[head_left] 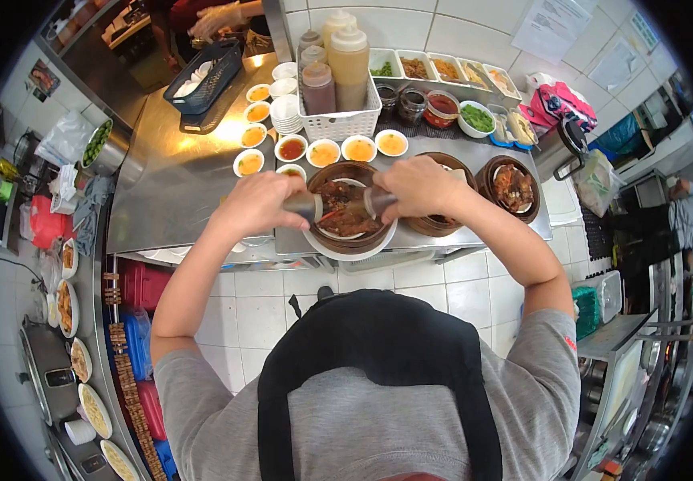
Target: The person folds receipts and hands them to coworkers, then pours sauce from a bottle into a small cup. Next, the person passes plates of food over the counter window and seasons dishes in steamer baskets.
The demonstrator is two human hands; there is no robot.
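A round bamboo steamer (329, 244) with brown saucy meat (348, 222) in it stands on a white plate (352, 256) at the counter's front edge. Over its left side my left hand (262, 202) is closed round a small see-through container (305, 207), tilted towards the middle. From the right, my right hand (426, 191) grips a similar container (377, 202), also tilted inward. The contents of both are hard to make out. Part of a second steamer (434, 227) is hidden under my right forearm. A third steamer (515, 189) with meat stands farther right.
Behind are small sauce bowls (324, 152), a white basket (340, 126) of squeeze bottles, dark jars, a bowl of chopped greens (477, 119) and a topping rack (445, 78). A black basket (204, 80) is at back left. Another person's hands (222, 18) show beyond; a person (683, 212) is far right.
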